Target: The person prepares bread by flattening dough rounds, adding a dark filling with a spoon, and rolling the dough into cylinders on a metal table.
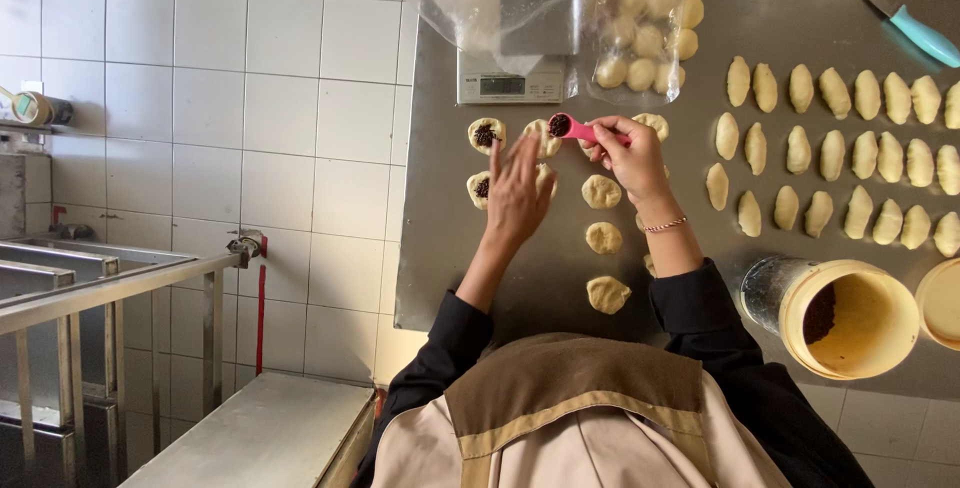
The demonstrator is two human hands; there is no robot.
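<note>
Head view, looking down on a steel counter (pixel 480 278).

Right hand (pixel 630 153): fingers pinch the handle of a pink scoop (pixel 575 128); its bowl holds dark filling and hangs near the counter's far edge, just in front of the scale (pixel 510 83).

Left hand (pixel 518 193): fingers straight and slightly spread, resting on or just over a dough disc (pixel 543 138) under the scoop. Contact cannot be confirmed.

Filled so far, near the counter's left edge: two discs with a dark dab in the centre, one (pixel 487 134) beside the scale, one (pixel 480 188) just nearer the person.

Unfilled: three plain discs (pixel 601 238) in a line running from the hands toward the near edge, plus others partly hidden by the right wrist; count uncertain.

Closed pieces: three rows of folded, oval pastries (pixel 830 153) across the right half of the counter, reaching out of view at the right edge.

Stock: a clear bag of dough balls (pixel 650 18) at the far edge, beside the scale. A yellow tub (pixel 850 318) at the near right still shows dark filling against its inner wall. A teal-handled knife (pixel 910 28) lies at the far right corner.

Judgement: a large share is shaped already; the current batch of discs is mid-fill, none of it folded, and the bag of balls is not yet flattened.
</note>
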